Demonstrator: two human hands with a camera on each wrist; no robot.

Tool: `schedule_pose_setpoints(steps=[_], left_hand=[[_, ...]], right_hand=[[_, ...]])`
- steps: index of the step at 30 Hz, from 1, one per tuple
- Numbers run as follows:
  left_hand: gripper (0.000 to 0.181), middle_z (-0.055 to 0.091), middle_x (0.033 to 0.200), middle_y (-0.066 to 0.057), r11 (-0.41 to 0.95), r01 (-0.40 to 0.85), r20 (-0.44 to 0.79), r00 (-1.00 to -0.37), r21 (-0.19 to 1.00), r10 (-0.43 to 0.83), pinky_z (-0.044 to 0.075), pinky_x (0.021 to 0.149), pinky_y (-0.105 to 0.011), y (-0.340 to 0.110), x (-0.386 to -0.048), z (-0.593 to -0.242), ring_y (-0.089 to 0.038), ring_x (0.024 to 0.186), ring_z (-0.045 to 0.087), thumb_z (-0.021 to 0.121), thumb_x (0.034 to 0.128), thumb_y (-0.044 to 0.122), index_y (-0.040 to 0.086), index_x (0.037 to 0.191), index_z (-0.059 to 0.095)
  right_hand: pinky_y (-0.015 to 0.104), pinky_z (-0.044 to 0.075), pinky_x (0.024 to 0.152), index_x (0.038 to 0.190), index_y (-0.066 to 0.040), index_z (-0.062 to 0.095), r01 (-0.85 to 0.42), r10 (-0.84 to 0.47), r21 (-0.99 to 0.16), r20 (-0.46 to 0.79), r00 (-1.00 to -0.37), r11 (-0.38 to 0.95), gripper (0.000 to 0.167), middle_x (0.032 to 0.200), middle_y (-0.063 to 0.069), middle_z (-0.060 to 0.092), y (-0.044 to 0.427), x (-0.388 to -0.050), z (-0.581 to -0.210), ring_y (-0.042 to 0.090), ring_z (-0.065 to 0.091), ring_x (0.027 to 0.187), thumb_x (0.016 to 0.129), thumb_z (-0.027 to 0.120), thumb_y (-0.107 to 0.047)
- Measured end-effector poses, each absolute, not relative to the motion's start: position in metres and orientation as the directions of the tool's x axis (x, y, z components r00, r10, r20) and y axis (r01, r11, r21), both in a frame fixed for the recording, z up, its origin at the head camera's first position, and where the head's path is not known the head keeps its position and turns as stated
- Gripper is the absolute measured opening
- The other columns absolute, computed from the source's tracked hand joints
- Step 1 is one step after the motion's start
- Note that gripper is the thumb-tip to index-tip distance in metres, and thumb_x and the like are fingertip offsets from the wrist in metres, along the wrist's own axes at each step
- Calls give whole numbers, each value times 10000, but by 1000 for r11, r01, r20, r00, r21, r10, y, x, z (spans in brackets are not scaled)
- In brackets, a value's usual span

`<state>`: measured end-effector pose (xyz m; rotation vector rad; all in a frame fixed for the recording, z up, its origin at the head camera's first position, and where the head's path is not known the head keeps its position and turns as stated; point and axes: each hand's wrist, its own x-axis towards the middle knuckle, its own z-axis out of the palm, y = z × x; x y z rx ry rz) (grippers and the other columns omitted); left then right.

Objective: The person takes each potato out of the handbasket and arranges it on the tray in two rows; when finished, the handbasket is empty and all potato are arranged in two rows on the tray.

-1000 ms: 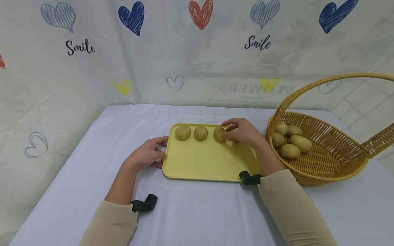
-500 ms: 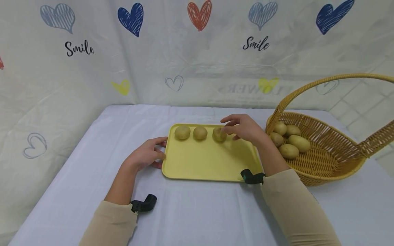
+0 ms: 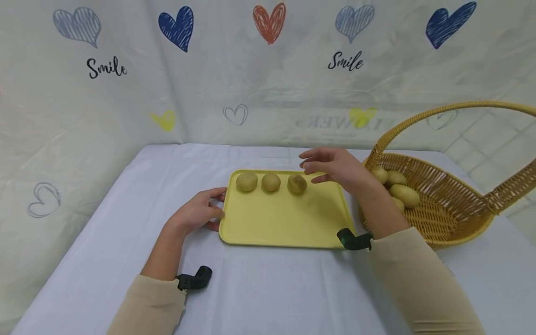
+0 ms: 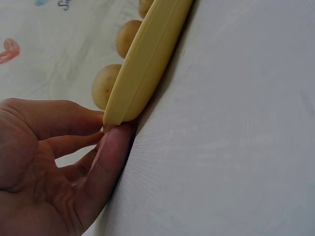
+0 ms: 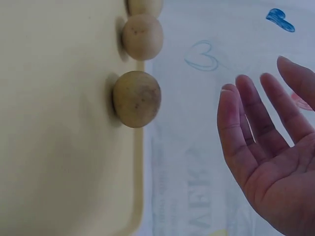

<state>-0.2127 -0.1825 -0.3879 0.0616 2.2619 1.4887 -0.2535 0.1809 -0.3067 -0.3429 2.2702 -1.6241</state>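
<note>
The right hand (image 3: 335,167) has gone up off the third potato (image 3: 297,184); it is empty, fingers loose. The left hand (image 3: 198,210) pinches the tray (image 3: 276,218). Three potatoes look done there; more (image 3: 404,196) are still in the basket (image 3: 439,218).

Soft, dim light casts blurry shadows on the tray (image 3: 272,223).

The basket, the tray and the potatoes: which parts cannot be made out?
- Head: part of the basket and its potatoes, behind the right forearm.
- Head: handle, cut off by the right edge.
- Left wrist: top of the tray, behind its own side.
- Right wrist: farthest potato, cut off by the top edge.
</note>
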Motion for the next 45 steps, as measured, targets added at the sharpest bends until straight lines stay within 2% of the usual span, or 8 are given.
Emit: schedule_pose_setpoints(steps=[4,12,20,35,39,42,45], left_hand=[[791,424,1459,-150,421,-195,-327,-906,886,268,657,748,-381,-183,-213,-388,-255,995,612,595,877,-49,75,1614,334],[793,426,1464,-151,419,-194,-326,-905,887,272,657,755,-380,-183,-214,-390,-255,997,618,599,876,-44,77,1614,335],[785,429,1457,-150,420,-181,-317,-906,889,281,657,758,-380,-182,-214,-389,-254,998,615,597,879,-38,80,1612,341],[778,425,1455,-157,420,-178,-313,-908,890,280,657,757,-380,-184,-213,-392,-256,1001,608,598,882,-35,70,1608,341],[778,428,1454,-155,426,-177,-315,-908,887,277,657,755,-381,-184,-213,-391,-260,1004,603,597,885,-34,77,1611,339],[781,429,1453,-155,427,-179,-317,-907,886,276,657,755,-381,-184,-213,-391,-260,1002,605,596,887,-37,76,1613,333],[784,426,1451,-158,423,-180,-318,-905,888,281,657,755,-382,-183,-214,-391,-255,999,613,596,885,-40,71,1614,330]], right_hand=[[347,614,928,1396,-59,597,-21,-387,-943,-116,-915,333,434,1378,131,625,182,-250,-301,208,662,1164,999,685,-211],[343,611,938,1386,-64,613,-62,-402,-920,-108,-909,387,445,1395,107,626,191,-244,-295,128,669,1167,984,709,-228],[345,611,929,1399,-106,623,-111,-420,-864,-124,-899,492,449,1436,76,606,208,-235,-280,215,654,1155,989,707,-268],[382,625,893,1334,-144,671,-111,-402,-795,-176,-898,596,416,1321,81,672,233,-227,-266,253,661,1131,964,736,-324],[423,617,914,1342,-134,665,-121,-417,-780,-191,-889,614,423,1311,73,674,243,-225,-264,255,689,1084,969,728,-325],[433,611,906,1332,-170,675,-141,-426,-751,-200,-882,645,404,1293,57,682,251,-223,-259,273,708,1026,971,721,-345],[401,606,880,1321,-182,679,-169,-449,-729,-208,-869,663,370,1274,48,693,258,-222,-255,301,694,1012,987,695,-340]])
